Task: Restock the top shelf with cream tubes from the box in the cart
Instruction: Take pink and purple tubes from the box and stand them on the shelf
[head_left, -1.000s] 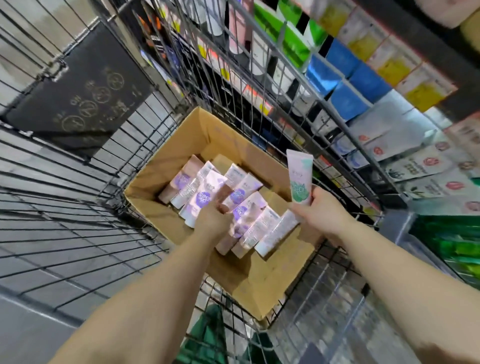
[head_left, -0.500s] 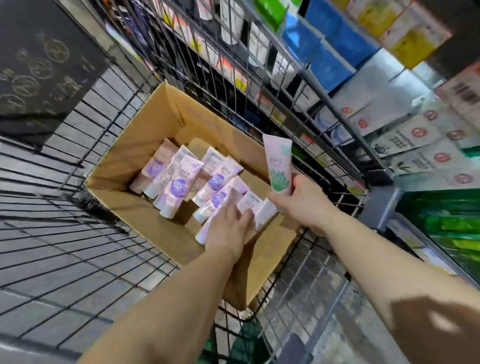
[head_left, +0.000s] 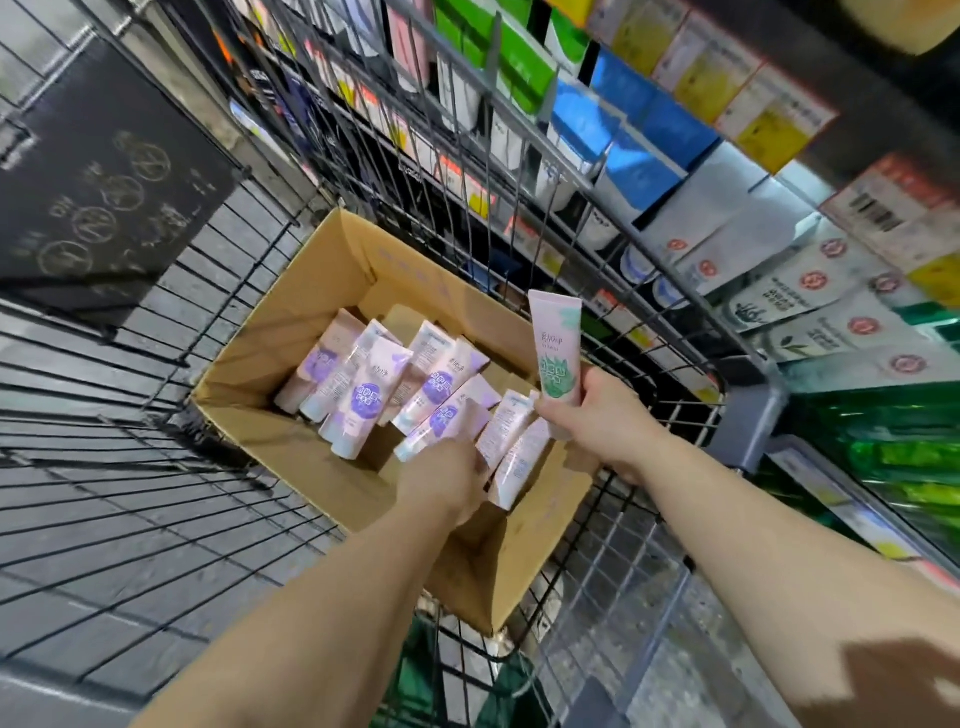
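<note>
Left hand (head_left: 447, 480) sat clamped on a purple tube (head_left: 441, 423) in the box (head_left: 291, 431); right hand (head_left: 605, 415) beside it gripped a green tube (head_left: 557, 353) upright.

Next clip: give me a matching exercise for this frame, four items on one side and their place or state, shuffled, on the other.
Items:
1. green-print tube
2. left hand
3. cardboard box
4. purple-print tubes

Places or states:
A. lying flat inside the box
B. held upright above the box edge in the right hand
C. sitting open in the wire cart
D. reaching down into the box, fingers on the tubes

Pairs: 1-B, 2-D, 3-C, 4-A
</note>
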